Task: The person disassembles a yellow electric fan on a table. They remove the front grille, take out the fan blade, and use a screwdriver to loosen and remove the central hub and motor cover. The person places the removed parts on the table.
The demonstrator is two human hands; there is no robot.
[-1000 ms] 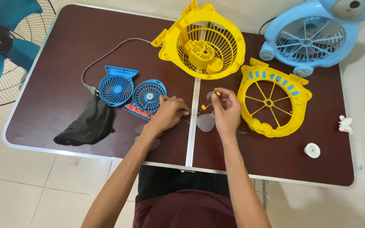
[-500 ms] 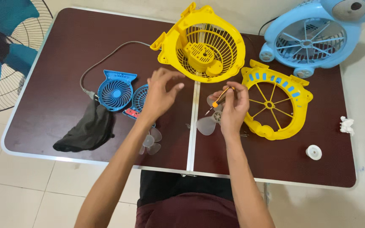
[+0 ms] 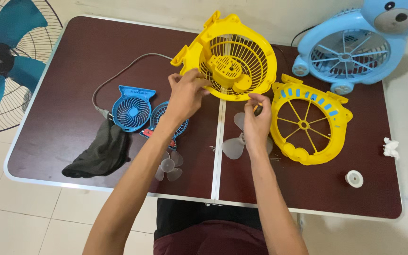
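Note:
My left hand grips the lower left rim of the yellow fan housing, which stands tilted at the table's back with its motor block facing me. My right hand is closed around a small screwdriver; only a bit of its dark and orange handle shows. This hand hovers just below the housing, over a clear fan blade lying on the table. The yellow front grille lies flat to the right of my right hand.
On the brown table lie two small blue fan parts, a small clear blade, a black cloth, a grey cable, a white cap and a tissue. A light blue bear-shaped fan stands back right; a teal pedestal fan is at left.
My left hand rose from the table front and took hold of the yellow housing's rim. My right hand moved up toward the housing with the screwdriver, which is now mostly hidden.

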